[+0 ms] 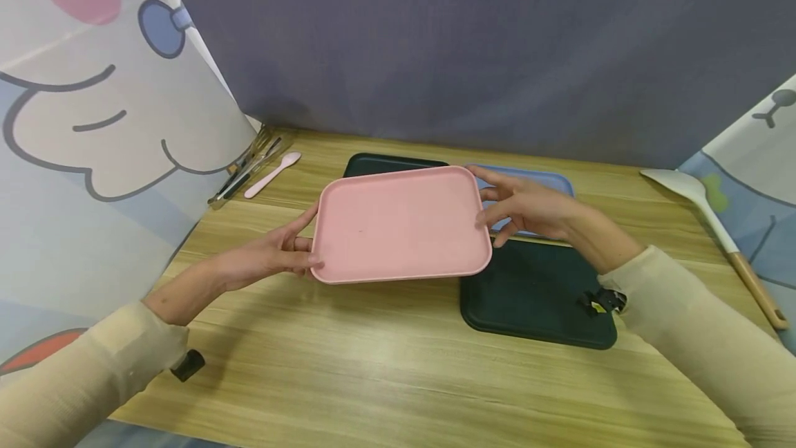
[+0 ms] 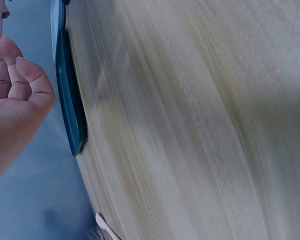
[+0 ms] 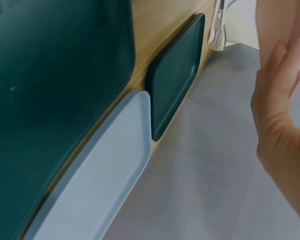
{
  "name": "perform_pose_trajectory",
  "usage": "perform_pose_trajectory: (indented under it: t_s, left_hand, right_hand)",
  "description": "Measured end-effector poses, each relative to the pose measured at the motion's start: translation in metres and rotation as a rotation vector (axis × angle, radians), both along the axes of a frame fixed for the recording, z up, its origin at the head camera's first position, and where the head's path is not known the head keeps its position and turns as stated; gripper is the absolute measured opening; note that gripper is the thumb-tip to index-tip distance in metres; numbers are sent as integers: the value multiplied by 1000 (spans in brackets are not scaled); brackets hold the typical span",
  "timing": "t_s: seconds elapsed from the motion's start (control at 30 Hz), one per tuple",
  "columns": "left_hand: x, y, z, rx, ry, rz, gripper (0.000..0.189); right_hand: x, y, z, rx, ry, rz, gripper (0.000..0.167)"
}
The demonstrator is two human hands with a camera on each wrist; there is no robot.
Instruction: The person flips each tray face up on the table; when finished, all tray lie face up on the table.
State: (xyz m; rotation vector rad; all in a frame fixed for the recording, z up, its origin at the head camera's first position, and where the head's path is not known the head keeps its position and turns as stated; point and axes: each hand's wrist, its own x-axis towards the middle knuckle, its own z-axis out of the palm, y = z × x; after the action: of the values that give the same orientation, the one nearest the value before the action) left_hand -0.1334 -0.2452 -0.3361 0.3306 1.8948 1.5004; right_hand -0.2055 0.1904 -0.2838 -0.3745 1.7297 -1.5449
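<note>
Both hands hold a pink rectangular tray (image 1: 401,227) up over the wooden table, its inner face tilted toward the head camera. The left hand (image 1: 273,254) grips its left end, thumb on the rim and fingers behind. At the right end, the right hand (image 1: 525,206) pinches the edge, thumb in front. Behind the pink tray, a blue tray (image 1: 541,182) and a dark green tray (image 1: 392,163) lie on the table, both partly hidden. A larger dark green tray (image 1: 537,296) lies below the right hand and forearm.
At the back left lie a pink spoon (image 1: 273,175) and several metal utensils (image 1: 245,168). A white spatula with a wooden handle (image 1: 715,220) lies along the right side. A grey cloth (image 1: 466,54) hangs behind the wooden table (image 1: 373,365), with printed curtains (image 1: 112,109) at the sides.
</note>
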Motion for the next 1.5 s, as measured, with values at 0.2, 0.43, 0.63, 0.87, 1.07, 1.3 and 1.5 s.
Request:
perform_pose_trajectory:
  t_s: [0.2,0.43,0.63,0.87,1.07,1.3,1.5]
  left_hand:
    - [0,-3,2,-1,25,-24,103]
    - [0,-8,4,15,49,-17,102]
    - [-1,-9,2,39,53,-19,103]
    - [0,-14,0,39,49,-17,106]
    - [0,-18,-1,8,41,-26,106]
    - [-2,-24,-4,-46,23,-57,107]
    - [-6,-29,-6,-73,-5,-96,108]
  right_hand:
    - [3,1,-5,-24,5,-11,106]
    - [7,-2,-15,1,80,-42,97]
    - [9,4,-21,-3,43,110,111]
    - [13,-1,-28,9,61,92,113]
    - [16,-5,-35,26,35,104,116]
    - [24,-11,-52,13,-4,123,120]
    - [34,-17,-65,19,-36,83,119]
